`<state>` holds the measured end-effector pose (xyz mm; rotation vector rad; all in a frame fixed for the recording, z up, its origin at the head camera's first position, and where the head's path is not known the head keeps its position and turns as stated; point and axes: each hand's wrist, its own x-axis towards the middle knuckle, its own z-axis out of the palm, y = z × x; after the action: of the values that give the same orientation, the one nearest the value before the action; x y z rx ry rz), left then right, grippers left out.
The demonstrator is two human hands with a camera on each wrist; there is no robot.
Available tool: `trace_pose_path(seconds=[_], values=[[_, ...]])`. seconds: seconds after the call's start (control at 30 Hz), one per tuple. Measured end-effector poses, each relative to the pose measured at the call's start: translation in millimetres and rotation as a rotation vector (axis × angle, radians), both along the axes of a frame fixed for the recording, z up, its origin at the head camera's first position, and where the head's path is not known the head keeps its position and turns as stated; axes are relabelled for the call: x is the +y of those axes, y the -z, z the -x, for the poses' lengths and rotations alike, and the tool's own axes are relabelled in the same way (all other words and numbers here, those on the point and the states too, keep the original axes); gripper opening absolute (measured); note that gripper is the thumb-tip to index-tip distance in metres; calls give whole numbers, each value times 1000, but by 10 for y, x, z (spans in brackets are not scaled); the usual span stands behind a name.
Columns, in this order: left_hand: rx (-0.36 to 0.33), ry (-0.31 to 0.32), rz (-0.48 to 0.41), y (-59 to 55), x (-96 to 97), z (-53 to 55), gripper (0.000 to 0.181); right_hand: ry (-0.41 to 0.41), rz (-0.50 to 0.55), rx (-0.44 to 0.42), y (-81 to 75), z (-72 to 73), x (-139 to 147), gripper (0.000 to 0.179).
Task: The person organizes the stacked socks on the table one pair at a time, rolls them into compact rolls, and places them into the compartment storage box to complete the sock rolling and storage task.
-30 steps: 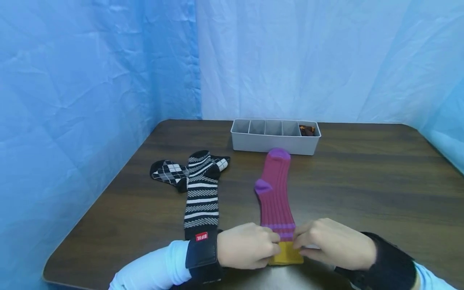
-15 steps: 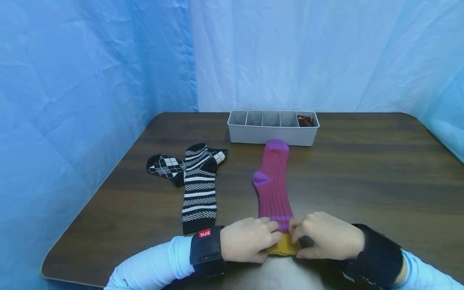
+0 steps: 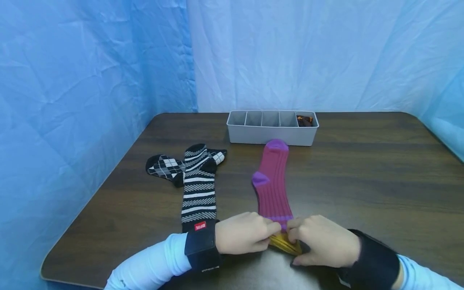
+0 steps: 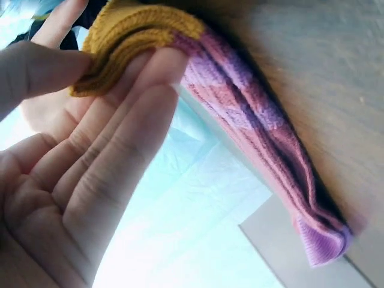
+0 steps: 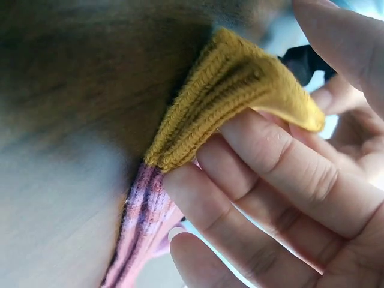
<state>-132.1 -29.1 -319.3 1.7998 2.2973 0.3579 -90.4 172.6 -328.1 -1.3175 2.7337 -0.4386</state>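
A ribbed magenta sock [image 3: 274, 187] with purple toe and heel lies lengthwise before me, its mustard cuff nearest. My left hand [image 3: 246, 233] pinches the left corner of that cuff [image 4: 120, 45] between thumb and fingers, and the cuff edge is lifted and bent. On the other side, my right hand [image 3: 322, 241] has its fingers [image 5: 258, 144] against the cuff's underside, while the thumb stands apart from the fabric. Several knit layers show at the cuff's edge. A striped black-and-white sock [image 3: 198, 193] lies to the left, across an argyle sock [image 3: 166, 167]; my left wrist overlaps its cuff.
A grey box [image 3: 270, 135] with several compartments stands at the back, just beyond the sock's toe. Its rightmost compartment holds a dark brown and orange bundle [image 3: 304, 121]. The dark wooden table [image 3: 369, 173] is bordered by blue sheeting [image 3: 90, 72].
The mustard cuff, flat earlier, is now raised and bent on the left side. My left hand has shifted slightly up and away from me; my right thumb has moved lower, off the cuff.
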Motion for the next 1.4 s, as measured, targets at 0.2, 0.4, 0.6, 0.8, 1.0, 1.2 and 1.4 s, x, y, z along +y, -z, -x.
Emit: trace_pose_path(seconds=[0.2,0.4,0.6,0.8,1.0,1.2,1.4], values=[[-113,-23,-9,14,-19,45,9,25,-41,71,35,-56,-51,22],[-180,-49,14,-14,-34,69,9,-4,29,152,72,-59,-60,17],[-315,-86,49,-42,-60,60,19,-27,155,-58,58,-21,-42,20],[-210,-49,46,-24,-37,6,20,-23,239,-248,69,35,-20,26],[-205,-142,14,-1,-18,10,17,-20,281,-298,78,76,-6,32],[-303,-239,24,12,-20,78,20,-26,264,-272,85,106,14,25],[-232,-259,88,13,-19,88,16,-13,227,-281,85,121,17,17]])
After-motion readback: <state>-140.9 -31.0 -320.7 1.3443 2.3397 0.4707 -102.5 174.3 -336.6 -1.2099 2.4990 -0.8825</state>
